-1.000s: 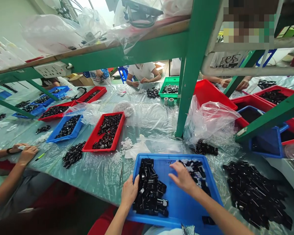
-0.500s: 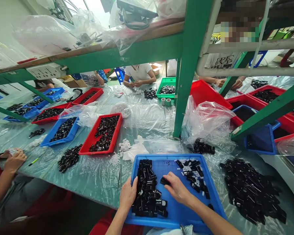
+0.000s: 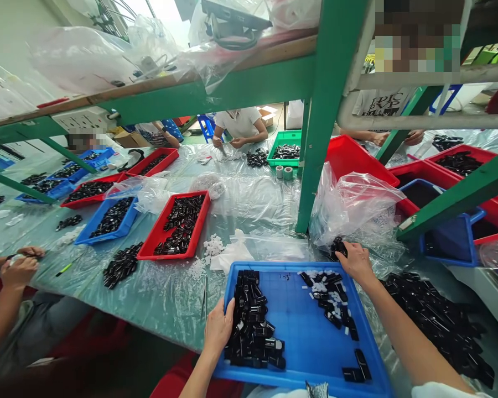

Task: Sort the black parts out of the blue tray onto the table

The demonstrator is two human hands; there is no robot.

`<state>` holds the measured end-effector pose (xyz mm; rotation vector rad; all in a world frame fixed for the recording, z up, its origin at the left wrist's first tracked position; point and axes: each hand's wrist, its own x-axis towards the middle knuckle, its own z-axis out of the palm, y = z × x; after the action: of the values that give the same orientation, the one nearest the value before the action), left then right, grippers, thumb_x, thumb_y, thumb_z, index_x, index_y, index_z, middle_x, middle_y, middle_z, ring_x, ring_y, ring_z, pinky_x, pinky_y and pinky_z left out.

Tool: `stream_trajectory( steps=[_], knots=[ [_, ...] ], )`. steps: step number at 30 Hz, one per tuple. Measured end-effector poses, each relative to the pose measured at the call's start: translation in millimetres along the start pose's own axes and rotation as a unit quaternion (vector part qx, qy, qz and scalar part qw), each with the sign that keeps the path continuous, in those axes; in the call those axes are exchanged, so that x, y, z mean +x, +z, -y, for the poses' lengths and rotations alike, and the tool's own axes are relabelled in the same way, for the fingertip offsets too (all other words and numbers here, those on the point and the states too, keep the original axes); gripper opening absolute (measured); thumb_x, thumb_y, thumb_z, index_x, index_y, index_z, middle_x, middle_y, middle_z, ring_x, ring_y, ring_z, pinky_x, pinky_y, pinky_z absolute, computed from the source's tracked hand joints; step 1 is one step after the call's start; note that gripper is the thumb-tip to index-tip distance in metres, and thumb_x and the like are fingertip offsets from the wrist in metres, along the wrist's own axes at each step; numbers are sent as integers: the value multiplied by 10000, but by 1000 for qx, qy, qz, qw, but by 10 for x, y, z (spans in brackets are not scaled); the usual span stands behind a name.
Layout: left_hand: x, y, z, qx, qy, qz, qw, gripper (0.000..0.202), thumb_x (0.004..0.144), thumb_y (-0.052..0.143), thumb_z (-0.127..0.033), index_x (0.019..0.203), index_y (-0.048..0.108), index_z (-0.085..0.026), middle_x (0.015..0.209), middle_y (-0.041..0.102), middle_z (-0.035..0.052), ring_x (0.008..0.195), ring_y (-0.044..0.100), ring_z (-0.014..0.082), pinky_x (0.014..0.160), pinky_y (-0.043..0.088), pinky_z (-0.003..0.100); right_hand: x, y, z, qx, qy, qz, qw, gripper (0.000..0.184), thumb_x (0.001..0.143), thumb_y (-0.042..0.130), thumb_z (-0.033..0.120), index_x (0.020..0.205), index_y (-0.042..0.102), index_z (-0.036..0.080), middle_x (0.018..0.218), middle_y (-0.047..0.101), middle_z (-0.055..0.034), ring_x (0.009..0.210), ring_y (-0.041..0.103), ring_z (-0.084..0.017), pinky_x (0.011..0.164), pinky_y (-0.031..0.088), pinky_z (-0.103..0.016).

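A blue tray (image 3: 302,326) lies in front of me on the plastic-covered table. My left hand (image 3: 218,329) rests against the tray's left rim, fingers curled beside a packed stack of small black parts (image 3: 253,323). A looser scatter of black and white parts (image 3: 330,296) sits in the tray's right half. My right hand (image 3: 357,261) reaches past the tray's far right corner, fingers closed over a small pile of black parts (image 3: 338,247) by a clear plastic bag (image 3: 357,207).
A big heap of black parts (image 3: 435,320) lies right of the tray. A green post (image 3: 321,119) rises just behind. Red and blue trays (image 3: 178,224) of parts line the table. Another person's hands (image 3: 19,265) work at the left; others sit across.
My right hand left the tray's middle and moved up and right to the small pile beyond the tray's far corner. My left hand stayed at the tray's left rim.
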<state>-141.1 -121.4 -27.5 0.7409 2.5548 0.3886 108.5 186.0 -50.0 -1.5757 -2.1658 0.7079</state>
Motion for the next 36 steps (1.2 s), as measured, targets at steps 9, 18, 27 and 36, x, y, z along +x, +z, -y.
stream_trajectory(
  steps=[9,18,27,36],
  knots=[
    [-36,3,-18,-5,6,-9,1000,293,886,328,-409,758,502,-212,734,651,69,728,606,212,658,384,278,-1419,457,1098,139,-254,371,882,301,701,645,119,992,602,182,942,608,-64,864,570,-213,773,479,-329],
    [-43,24,-3,1,5,-15,1000,285,887,348,-402,730,489,-210,713,639,59,727,610,201,671,385,272,-1742,684,1064,154,-224,416,868,365,648,563,20,967,622,187,932,584,-43,876,560,-192,775,447,-299],
    [-23,17,14,3,10,-19,1000,299,885,339,-419,715,486,-222,691,642,54,718,633,217,642,398,277,-1267,290,829,448,30,337,827,297,649,658,282,926,634,177,799,662,-20,702,604,-178,589,495,-293],
    [-21,-15,-18,-21,11,-14,1000,276,869,359,-405,714,488,-218,706,656,64,716,632,221,649,405,284,6,-226,-192,107,88,-16,990,461,652,572,342,1032,615,85,932,679,-164,917,617,-328,871,443,-495]
  ],
)
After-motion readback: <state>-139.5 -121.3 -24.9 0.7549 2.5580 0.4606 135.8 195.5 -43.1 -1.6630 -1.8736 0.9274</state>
